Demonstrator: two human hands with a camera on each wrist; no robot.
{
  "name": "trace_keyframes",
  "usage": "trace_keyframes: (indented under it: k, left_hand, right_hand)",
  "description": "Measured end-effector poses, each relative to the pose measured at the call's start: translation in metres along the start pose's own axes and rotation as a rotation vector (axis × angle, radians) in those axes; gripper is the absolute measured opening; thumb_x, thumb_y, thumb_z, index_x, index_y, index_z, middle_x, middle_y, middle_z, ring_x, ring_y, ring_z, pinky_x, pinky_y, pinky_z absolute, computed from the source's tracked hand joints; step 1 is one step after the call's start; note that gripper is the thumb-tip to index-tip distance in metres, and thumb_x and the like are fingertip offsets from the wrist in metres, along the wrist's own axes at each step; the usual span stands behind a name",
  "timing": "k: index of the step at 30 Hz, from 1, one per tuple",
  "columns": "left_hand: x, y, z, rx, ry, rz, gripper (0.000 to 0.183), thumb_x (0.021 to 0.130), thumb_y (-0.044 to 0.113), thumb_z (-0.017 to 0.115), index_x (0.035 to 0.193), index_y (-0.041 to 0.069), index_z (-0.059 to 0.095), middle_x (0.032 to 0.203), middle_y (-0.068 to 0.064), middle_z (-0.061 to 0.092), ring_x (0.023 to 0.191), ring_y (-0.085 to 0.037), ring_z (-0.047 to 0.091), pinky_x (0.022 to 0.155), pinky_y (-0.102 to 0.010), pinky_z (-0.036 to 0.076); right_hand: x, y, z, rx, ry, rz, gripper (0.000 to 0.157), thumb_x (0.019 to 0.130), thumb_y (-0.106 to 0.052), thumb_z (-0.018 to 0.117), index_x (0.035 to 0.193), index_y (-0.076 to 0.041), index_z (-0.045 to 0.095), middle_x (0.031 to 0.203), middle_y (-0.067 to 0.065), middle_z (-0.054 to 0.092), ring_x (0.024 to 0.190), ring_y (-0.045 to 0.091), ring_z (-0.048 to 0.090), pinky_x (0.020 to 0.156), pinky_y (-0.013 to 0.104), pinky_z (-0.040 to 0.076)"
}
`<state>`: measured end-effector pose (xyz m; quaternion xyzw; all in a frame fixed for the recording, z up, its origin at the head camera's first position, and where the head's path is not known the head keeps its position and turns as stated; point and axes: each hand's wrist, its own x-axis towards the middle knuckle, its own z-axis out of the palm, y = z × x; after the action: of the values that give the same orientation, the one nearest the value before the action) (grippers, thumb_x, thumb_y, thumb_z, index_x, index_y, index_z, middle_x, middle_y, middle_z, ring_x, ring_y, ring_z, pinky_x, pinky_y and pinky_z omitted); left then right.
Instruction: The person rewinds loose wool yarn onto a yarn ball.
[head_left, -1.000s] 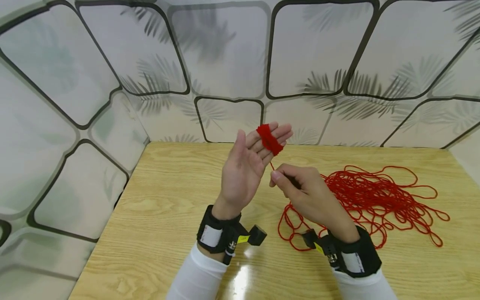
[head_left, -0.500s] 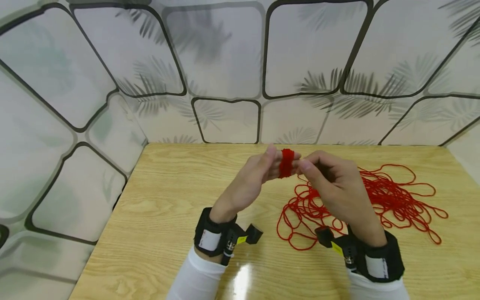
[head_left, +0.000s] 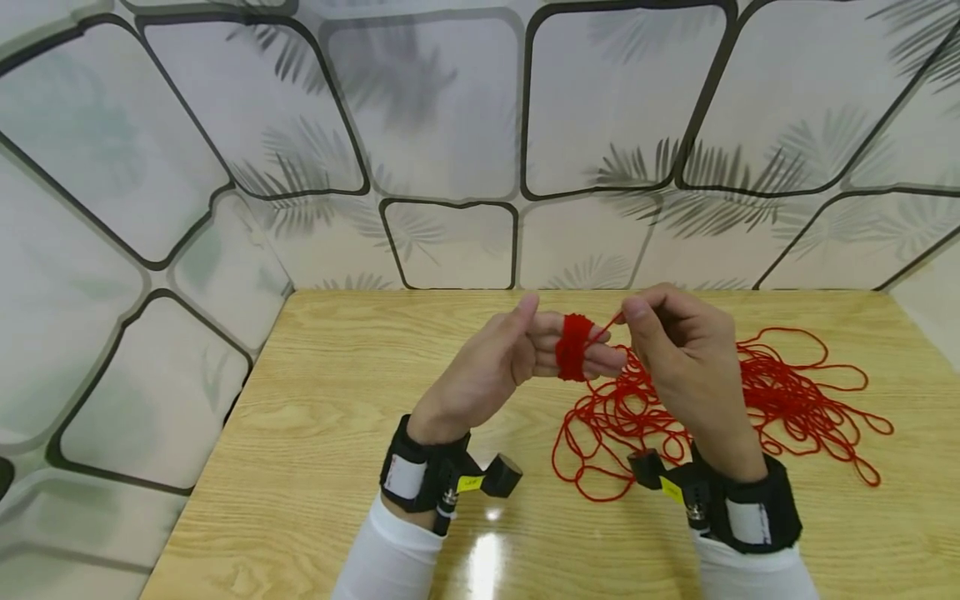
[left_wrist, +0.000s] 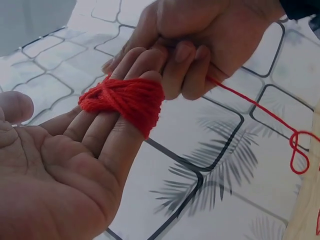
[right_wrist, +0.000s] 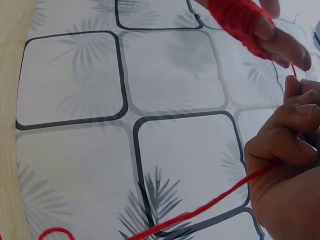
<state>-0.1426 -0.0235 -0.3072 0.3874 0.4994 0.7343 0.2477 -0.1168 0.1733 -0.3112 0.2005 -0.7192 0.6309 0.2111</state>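
Note:
My left hand [head_left: 487,362] is held palm up with its fingers extended, and a thick band of wound red yarn [left_wrist: 132,102] goes around several of them. To its right, my right hand [head_left: 690,358] pinches the strand between thumb and forefinger. A short taut length of yarn runs from the band to that pinch. In the right wrist view the trailing strand [right_wrist: 200,210] comes out below the curled fingers of the right hand [right_wrist: 285,150]. Behind and beneath the right hand, a loose tangled pile of red yarn [head_left: 795,400] lies on the table.
The wooden table [head_left: 315,433] reaches back to a wall covering [head_left: 457,100] with a stone-outline and leaf pattern. Black wrist straps with small cameras are on both arms, the left camera [head_left: 501,477] and right camera [head_left: 647,468] jutting inward. Yarn loops spread toward the table's right side.
My left hand has turned and dropped, its fingers now pointing right. The right hand has moved from below the wound yarn to its right side, drawing the strand around the fingers.

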Motion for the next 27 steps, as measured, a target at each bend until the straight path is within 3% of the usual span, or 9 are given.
trace_keyframes:
  k: [8,12,14,18,22,27]
  left_hand:
    - [0.000,-0.002,0.002,-0.103,-0.040,0.008,0.072,0.101,0.046,0.015,0.119,-0.017,0.046,0.112,-0.031,0.056,0.105,-0.034,0.057,0.095,-0.051,0.037]
    - [0.001,-0.004,0.004,-0.146,-0.027,0.025,0.071,0.100,0.046,0.019,0.120,-0.018,0.043,0.111,-0.023,0.060,0.104,-0.026,0.059,0.095,-0.051,0.037]
    - [0.001,-0.005,0.004,-0.174,0.007,0.055,0.070,0.101,0.044,0.019,0.121,-0.018,0.042,0.110,-0.015,0.063,0.103,-0.022,0.059,0.095,-0.051,0.037]
    - [0.001,-0.006,0.003,-0.291,0.109,0.190,0.063,0.102,0.040,0.016,0.127,-0.012,0.042,0.116,-0.006,0.061,0.111,-0.023,0.056,0.102,-0.049,0.031]
    - [0.003,-0.005,0.001,-0.416,0.202,0.361,0.060,0.102,0.038,0.013,0.133,-0.006,0.040,0.131,-0.015,0.051,0.126,-0.032,0.042,0.108,-0.047,0.019]
    - [0.006,-0.003,0.000,-0.428,0.313,0.486,0.060,0.101,0.039,0.017,0.136,-0.008,0.031,0.138,-0.023,0.040,0.131,-0.038,0.033,0.109,-0.044,0.017]
  right_hand:
    - [0.000,0.008,0.009,-0.005,-0.016,0.052,0.009,0.091,-0.004,0.051,0.090,0.000,0.059,0.066,0.006,0.045,0.055,0.015,0.040,0.043,0.025,0.032]
    - [-0.001,0.017,0.019,0.118,-0.063,0.054,0.011,0.092,-0.005,0.050,0.091,0.003,0.057,0.077,0.010,0.052,0.061,0.018,0.046,0.044,0.026,0.039]
    - [-0.001,0.021,0.024,0.195,-0.090,0.053,0.016,0.092,-0.011,0.051,0.090,0.004,0.055,0.076,0.009,0.049,0.061,0.016,0.043,0.044,0.025,0.036]
    - [-0.002,0.027,0.031,0.147,-0.135,0.063,0.019,0.094,-0.017,0.050,0.093,0.000,0.058,0.067,0.006,0.042,0.053,0.013,0.035,0.043,0.028,0.029]
    - [-0.003,0.027,0.036,-0.039,-0.230,0.096,0.017,0.096,-0.017,0.046,0.090,-0.010,0.061,0.060,0.002,0.041,0.047,0.014,0.035,0.040,0.032,0.028]
    - [-0.006,0.020,0.039,-0.173,-0.366,0.120,0.017,0.096,-0.023,0.047,0.086,-0.019,0.060,0.060,-0.002,0.042,0.047,0.014,0.037,0.042,0.031,0.030]
